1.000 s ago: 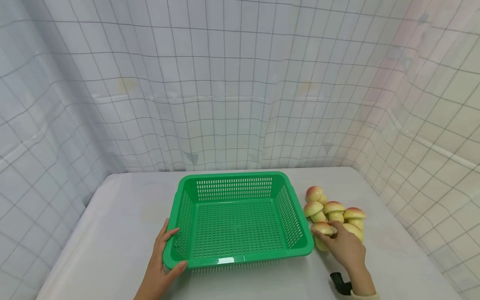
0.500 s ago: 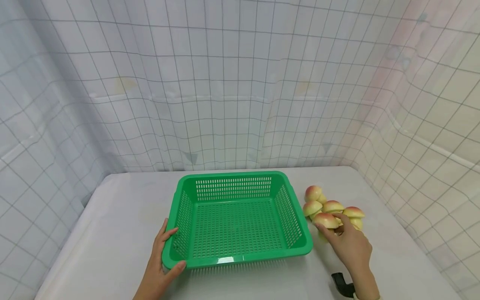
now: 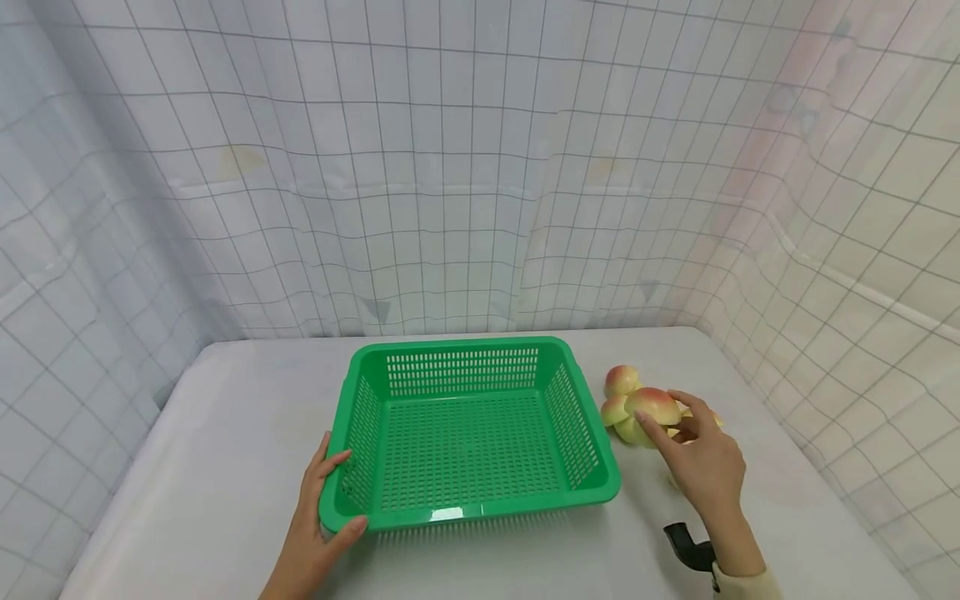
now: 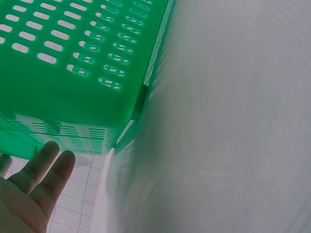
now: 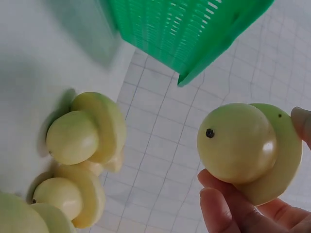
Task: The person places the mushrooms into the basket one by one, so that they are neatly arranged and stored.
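My right hand (image 3: 705,462) pinches a toy mushroom (image 3: 652,406) with a red-and-yellow cap, raised over a cluster of similar ones. In the right wrist view the held mushroom (image 5: 238,143) shows its round pale stem end with a dark spot, thumb and fingers at the cap. My left hand (image 3: 315,521) straddles the near left corner of a green plastic basket (image 3: 468,513), thumb on the front rim and one finger over the left rim. Straight, spread fingers (image 4: 56,177) lie along the basket's wall in the left wrist view.
More toy mushrooms (image 5: 87,128) lie right of the basket, partly hidden by the right hand in the head view. A black curved object (image 3: 690,550) is near the right wrist. The white table (image 3: 247,417) ends at a grid-patterned curtain (image 3: 450,208).
My right hand has lifted the mushroom from the near side of the cluster and moved it upward and away from me. My left hand stays at the basket's corner.
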Tool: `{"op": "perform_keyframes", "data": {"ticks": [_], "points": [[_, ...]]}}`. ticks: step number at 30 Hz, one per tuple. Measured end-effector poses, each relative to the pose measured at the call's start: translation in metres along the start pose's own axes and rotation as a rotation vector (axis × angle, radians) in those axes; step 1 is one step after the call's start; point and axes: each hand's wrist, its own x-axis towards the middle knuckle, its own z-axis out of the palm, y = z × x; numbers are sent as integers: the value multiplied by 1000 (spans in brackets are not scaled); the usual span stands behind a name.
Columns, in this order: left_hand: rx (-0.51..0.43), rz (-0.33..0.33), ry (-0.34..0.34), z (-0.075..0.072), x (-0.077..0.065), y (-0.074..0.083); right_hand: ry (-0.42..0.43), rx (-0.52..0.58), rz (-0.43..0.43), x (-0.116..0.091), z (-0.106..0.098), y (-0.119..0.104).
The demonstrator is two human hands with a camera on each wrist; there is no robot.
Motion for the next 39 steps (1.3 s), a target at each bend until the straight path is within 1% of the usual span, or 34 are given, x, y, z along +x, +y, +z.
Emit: {"op": "perform_keyframes", "data": {"ticks": [3,8,13,17,24,30,35,39], "points": [[5,5,4,0,0,-1,-76,84,-4,6,1,-6],[-3,12,7,0,0,-2,-228,248,4,14,6,-16],[-6,-3,4,1,-1,-2,-353,345,-10,21,11,-29],[2,-15,6,1,-1,-1,-424,374,-44,30,17,-43],[0,-22,8,1,-2,1,-527,390,-143,49,29,-67],[3,10,10,0,-2,-1,-623,462,-158,62,43,-90],[-8,3,0,0,-1,-1,-694,472,-165,70,54,-111],[-8,4,2,1,-1,-1,-745,482,-182,75,66,-124]]}}
